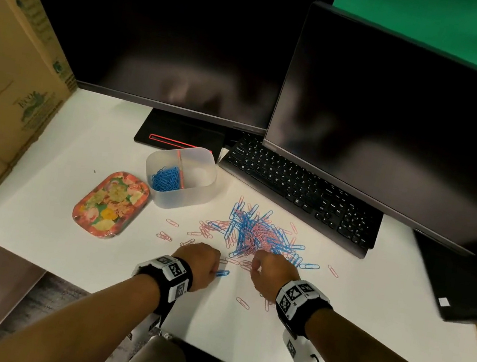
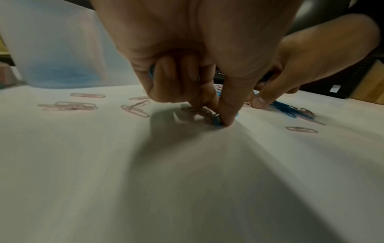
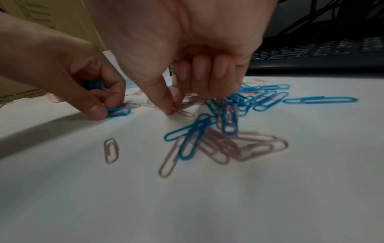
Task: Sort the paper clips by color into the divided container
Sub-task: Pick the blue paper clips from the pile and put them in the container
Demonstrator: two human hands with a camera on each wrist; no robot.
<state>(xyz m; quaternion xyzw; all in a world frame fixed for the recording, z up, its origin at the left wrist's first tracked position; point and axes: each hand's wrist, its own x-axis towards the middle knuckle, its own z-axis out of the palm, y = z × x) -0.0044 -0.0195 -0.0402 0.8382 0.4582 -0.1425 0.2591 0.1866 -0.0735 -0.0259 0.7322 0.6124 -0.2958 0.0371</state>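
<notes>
While both hands work at the pile:
Left hand [image 1: 200, 264]: fingers curled, thumb pressing blue clip [image 1: 222, 273] flat.
Right hand [image 1: 273, 273]: thumb and forefinger pinching at pink clip [image 3: 185, 113].

We have both forearms reaching forward, our left hand [image 1: 199, 264] low with curled fingers [image 3: 113, 97] and thumb pinching, and our right hand [image 1: 273, 273] beside it, thumb and forefinger tips pressed together, other fingers [image 3: 199, 69] curled in.

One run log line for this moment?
left hand: pinching blue clip | right hand: pinching pink clip | container: blue only
</notes>
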